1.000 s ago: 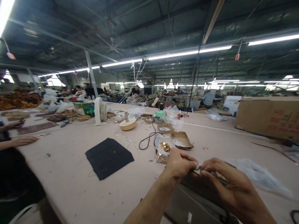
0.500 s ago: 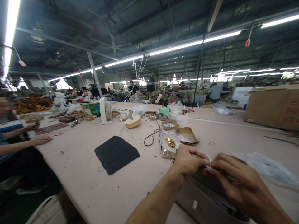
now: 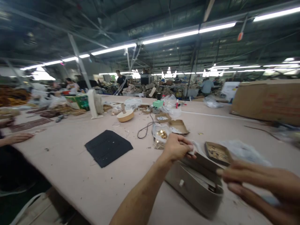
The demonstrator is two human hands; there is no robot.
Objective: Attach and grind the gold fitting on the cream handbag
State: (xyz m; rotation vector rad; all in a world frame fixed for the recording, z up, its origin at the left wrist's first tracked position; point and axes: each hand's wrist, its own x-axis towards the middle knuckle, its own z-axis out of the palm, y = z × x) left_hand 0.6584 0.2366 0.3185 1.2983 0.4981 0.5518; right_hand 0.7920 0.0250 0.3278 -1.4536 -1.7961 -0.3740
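My left hand (image 3: pixel 177 147) has a small pale piece (image 3: pixel 192 152) pinched over the taupe case (image 3: pixel 194 190), toward the desk (image 3: pixel 142 193)'s near edge, long axis running far-left to near-right. Right hand (image 3: pixel 260 184)'s nearer its near end, too blurry, can't tell its grip.

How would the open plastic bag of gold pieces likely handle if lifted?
The plastic bag would probably sag and shift shape, as its film looks thin and crumpled. It may feel heavy for its size, since the gold pieces shine like metal and sit packed together. Its mouth gapes, so a tilt could spill some.
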